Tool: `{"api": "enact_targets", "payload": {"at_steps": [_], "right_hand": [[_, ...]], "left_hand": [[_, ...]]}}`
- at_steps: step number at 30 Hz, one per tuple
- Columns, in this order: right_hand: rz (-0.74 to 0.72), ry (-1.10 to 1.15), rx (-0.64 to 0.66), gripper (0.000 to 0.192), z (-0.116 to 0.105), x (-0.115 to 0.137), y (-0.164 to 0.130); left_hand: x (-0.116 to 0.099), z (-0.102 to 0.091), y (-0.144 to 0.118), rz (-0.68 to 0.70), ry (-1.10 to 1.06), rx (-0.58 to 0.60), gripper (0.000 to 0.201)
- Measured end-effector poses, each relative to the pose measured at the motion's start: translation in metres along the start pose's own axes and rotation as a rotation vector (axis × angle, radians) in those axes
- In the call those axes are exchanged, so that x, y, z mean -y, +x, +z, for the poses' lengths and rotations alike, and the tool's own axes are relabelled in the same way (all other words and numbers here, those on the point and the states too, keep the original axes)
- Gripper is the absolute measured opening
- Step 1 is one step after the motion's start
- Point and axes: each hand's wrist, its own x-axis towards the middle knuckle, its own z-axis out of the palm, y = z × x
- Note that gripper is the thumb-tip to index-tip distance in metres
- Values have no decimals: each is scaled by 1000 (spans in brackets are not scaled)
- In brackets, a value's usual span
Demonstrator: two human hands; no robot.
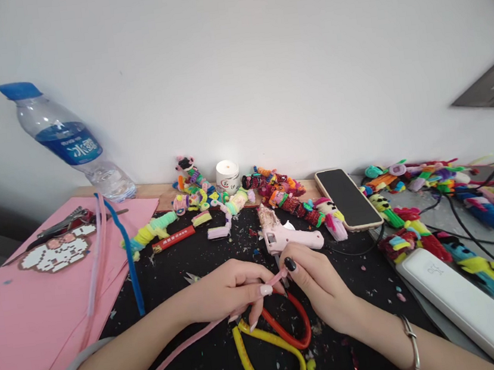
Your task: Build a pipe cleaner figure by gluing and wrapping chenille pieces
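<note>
Two scissors [275, 343] under hands — glue gun [287, 237] beyond

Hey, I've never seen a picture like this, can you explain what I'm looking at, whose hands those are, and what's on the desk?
This comes from a camera worn on a person's head, looking down at their own bare hands. The left hand and right hand pinch a pink pipe cleaner between the fingertips; it trails off toward the lower left. Under the hands lie scissors with one yellow and one red handle. On the black mat behind them lie a pink glue gun, small pipe-cleaner figures, a phone and a white candle jar. A water bottle stands at the back left, by pink paper.
</note>
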Motion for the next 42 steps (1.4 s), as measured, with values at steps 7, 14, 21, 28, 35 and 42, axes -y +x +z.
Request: {"api": "enact_targets", "payload": {"at_steps": [7, 14, 21, 28, 35, 42], "right_hand": [[29, 116, 60, 24, -6, -2, 2], [95, 180, 98, 20, -8, -4, 3], [140, 211, 103, 20, -8, -3, 5], [157, 207, 88, 18, -7, -3, 5], [182, 199, 78, 17, -5, -3, 5], [204, 214, 82, 19, -6, -4, 5]], "left_hand": [[0, -2, 0, 5, -52, -16, 30], [1, -2, -1, 11, -62, -18, 29], [0, -2, -1, 1, -60, -24, 29], [0, -3, -1, 2, -44, -32, 27], [0, -3, -1, 0, -53, -42, 28], [1, -2, 0, 3, -72, -47, 29]]}}
